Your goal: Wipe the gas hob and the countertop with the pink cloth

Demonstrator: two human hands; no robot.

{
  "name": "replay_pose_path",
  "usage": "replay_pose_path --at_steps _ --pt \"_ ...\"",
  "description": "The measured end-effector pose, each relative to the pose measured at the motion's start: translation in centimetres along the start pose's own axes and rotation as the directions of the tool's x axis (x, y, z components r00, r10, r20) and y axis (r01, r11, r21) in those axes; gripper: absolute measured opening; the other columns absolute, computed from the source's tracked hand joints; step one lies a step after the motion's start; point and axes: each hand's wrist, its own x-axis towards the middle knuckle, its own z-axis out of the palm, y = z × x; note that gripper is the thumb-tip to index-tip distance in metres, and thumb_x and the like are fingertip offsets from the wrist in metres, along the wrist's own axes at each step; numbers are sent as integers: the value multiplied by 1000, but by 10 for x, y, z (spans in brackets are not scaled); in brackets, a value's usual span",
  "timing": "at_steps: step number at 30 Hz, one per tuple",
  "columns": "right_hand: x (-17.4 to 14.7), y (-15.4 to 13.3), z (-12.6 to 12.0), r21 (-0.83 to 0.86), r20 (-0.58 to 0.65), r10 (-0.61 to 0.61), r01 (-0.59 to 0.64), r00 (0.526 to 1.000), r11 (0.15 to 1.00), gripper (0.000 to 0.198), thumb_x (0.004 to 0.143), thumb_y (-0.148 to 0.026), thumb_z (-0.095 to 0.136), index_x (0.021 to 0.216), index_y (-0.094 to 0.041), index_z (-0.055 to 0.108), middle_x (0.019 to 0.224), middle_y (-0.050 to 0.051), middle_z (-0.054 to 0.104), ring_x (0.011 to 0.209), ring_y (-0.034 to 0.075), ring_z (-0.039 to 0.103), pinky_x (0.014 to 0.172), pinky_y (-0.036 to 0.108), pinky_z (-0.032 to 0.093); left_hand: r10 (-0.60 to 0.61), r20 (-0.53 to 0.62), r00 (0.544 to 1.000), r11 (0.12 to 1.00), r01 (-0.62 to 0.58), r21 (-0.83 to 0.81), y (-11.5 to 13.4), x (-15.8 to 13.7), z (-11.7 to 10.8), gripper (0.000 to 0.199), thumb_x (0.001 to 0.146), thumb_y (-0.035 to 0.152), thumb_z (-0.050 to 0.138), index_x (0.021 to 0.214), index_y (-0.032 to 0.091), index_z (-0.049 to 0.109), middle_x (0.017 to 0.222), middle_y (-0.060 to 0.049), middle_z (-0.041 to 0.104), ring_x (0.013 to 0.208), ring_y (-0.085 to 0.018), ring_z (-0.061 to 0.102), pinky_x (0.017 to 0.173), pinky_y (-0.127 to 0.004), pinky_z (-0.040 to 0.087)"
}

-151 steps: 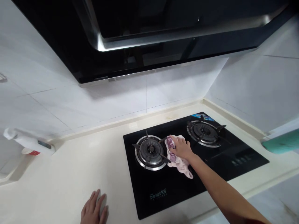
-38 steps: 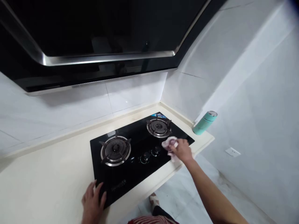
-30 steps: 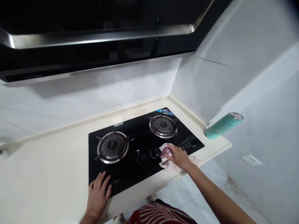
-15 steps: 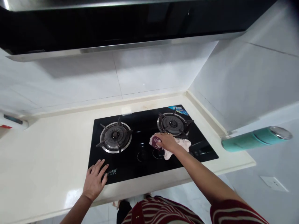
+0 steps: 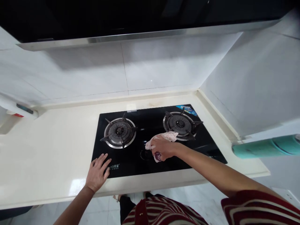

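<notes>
Pressing a soft, limp cloth (image 5: 164, 137) bunched under closed fingers, the right hand (image 5: 162, 147) sat mid-hob (image 5: 206, 145) near its front edge; left hand (image 5: 97, 172) lay flat, empty, at the front-left corner

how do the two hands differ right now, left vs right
The left hand lies flat and open, fingers spread, on the front left corner of the black stove; the right hand is curled shut on a pink cloth. The left hand holds nothing, while the right presses the cloth on the glass between the two burners, near the knobs. The left arm is close in; the right reaches further out. Both are bare and touch the stove top.
</notes>
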Motion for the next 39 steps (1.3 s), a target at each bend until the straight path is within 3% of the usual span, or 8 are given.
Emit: replay_pose_path --at_steps 4,9,18,22,24,27,34,39 --pt "8 4 13 -19 -134 116 -120 984 993 19 67 -30 77 85 -29 76 113 6 62 114 31 51 103 49 30 -57 17 998 996 58 -64 1 -1 -1 38 91 27 51 127 24 63 146 -11 54 137 -30 48 104 -46 41" --pt "9 19 19 60 -201 294 -287 934 956 36 67 -28 79 102 -31 72 125 5 59 121 30 49 98 40 37 -94 20 995 990 96 -104 3 -1 -1 38 91 27 51 127 23 64 144 -11 56 136 -30 48 104 -46 41" --pt "43 41 8 207 -363 675 -651 643 731 32 92 -34 54 120 -19 61 118 12 64 109 25 59 83 29 43 -86 18 996 993 87 -83 4 -2 0 38 91 27 51 126 21 64 144 -13 56 136 -31 48 103 -47 41" --pt "84 56 -18 223 -406 709 -689 577 689 38 94 -35 49 123 -13 58 119 19 62 108 29 58 86 35 44 -90 25 996 992 92 -85 4 -3 0 38 91 26 51 126 21 64 144 -12 56 136 -30 49 103 -46 41" --pt "100 59 -29 223 -421 697 -678 581 700 37 94 -36 49 122 -14 59 120 20 61 109 30 58 86 37 43 -102 28 994 990 104 -95 4 -3 0 38 91 26 51 126 22 64 144 -12 56 136 -30 48 104 -47 41" --pt "111 52 -32 197 -441 624 -608 645 769 34 92 -36 54 121 -19 61 122 15 62 113 29 56 91 37 41 -97 24 995 990 99 -98 4 -4 0 39 91 26 51 127 21 64 144 -12 55 136 -30 48 104 -47 41" --pt "88 15 0 134 -435 440 -427 786 894 35 90 -38 56 119 -19 64 130 12 61 121 27 52 98 39 36 -99 4 995 991 99 -92 5 -3 0 38 91 26 50 126 22 64 144 -12 56 136 -30 48 104 -46 41" --pt "74 -8 14 85 -361 285 -273 888 958 28 81 -37 67 105 -24 71 118 5 66 114 24 56 96 36 36 -95 9 995 991 95 -91 6 -5 1 38 92 26 50 127 20 63 144 -13 55 136 -30 48 105 -47 40"
